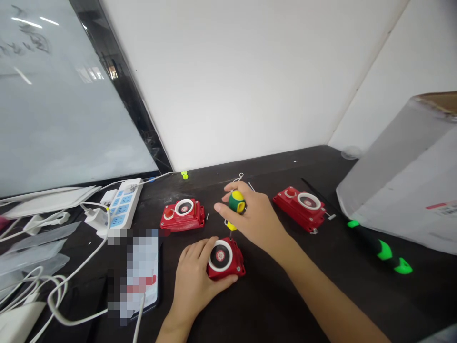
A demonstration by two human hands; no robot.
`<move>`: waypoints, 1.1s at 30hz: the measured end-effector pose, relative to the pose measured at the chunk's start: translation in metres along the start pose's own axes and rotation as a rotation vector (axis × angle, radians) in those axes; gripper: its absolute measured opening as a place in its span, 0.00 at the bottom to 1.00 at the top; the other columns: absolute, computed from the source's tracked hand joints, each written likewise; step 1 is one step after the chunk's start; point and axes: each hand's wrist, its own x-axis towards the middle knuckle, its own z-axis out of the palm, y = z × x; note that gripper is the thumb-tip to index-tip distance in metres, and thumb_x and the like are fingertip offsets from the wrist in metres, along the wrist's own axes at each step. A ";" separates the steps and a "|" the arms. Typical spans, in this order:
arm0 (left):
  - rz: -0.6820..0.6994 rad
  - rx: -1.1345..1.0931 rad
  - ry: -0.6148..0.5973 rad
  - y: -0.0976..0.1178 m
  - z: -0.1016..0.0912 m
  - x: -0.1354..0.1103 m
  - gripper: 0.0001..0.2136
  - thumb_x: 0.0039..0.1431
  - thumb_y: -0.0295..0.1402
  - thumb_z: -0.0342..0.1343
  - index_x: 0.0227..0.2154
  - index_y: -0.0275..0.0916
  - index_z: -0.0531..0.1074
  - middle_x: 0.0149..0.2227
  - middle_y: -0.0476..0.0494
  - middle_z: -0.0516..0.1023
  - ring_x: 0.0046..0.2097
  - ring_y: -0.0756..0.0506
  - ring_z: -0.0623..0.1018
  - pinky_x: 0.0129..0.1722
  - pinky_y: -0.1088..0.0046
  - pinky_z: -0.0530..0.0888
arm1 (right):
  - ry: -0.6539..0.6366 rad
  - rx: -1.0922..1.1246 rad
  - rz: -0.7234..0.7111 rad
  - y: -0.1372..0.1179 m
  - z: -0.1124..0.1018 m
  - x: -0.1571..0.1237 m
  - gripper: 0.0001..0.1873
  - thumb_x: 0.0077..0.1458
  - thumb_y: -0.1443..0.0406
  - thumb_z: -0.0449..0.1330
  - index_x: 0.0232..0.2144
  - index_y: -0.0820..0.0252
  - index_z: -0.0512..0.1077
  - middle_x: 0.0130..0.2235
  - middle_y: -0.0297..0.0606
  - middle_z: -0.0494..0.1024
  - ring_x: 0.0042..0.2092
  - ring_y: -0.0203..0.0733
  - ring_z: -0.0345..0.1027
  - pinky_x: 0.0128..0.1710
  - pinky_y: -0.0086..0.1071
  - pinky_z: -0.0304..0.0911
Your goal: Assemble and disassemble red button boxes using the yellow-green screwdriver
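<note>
Gripping yellow-green screwdriver (236,202) in my right hand (253,216), tip on red box (235,262) clasped by my left hand (194,281); one more box (189,221) left, another box (299,208) right, both untouched.

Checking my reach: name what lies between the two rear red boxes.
In the head view, the right hand holding a yellow-and-green screwdriver lies between them.

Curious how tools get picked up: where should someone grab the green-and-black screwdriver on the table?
By the handle, from above: the screwdriver lies flat on the table, and its thick, green-ridged handle gives fingers plenty to close around.
</note>
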 end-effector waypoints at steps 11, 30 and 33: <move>0.004 0.000 -0.008 0.000 0.001 -0.001 0.31 0.38 0.47 0.64 0.46 0.38 0.65 0.44 0.39 0.74 0.43 0.37 0.74 0.42 0.56 0.70 | -0.041 -0.340 -0.024 -0.002 -0.026 -0.006 0.11 0.47 0.65 0.55 0.37 0.56 0.68 0.30 0.34 0.74 0.27 0.38 0.66 0.25 0.30 0.55; 0.012 0.026 0.009 -0.001 0.001 0.001 0.31 0.38 0.48 0.63 0.45 0.39 0.66 0.43 0.39 0.75 0.42 0.36 0.75 0.41 0.57 0.71 | -0.021 -0.267 -0.063 0.003 -0.014 -0.001 0.13 0.54 0.60 0.52 0.42 0.59 0.66 0.33 0.38 0.74 0.34 0.44 0.69 0.32 0.35 0.61; 0.023 0.033 0.011 -0.001 0.001 0.000 0.31 0.38 0.48 0.63 0.45 0.38 0.66 0.43 0.38 0.75 0.42 0.36 0.75 0.40 0.57 0.71 | -0.069 -0.206 -0.175 0.004 -0.016 -0.003 0.21 0.50 0.70 0.51 0.48 0.61 0.62 0.43 0.42 0.71 0.39 0.42 0.68 0.35 0.34 0.62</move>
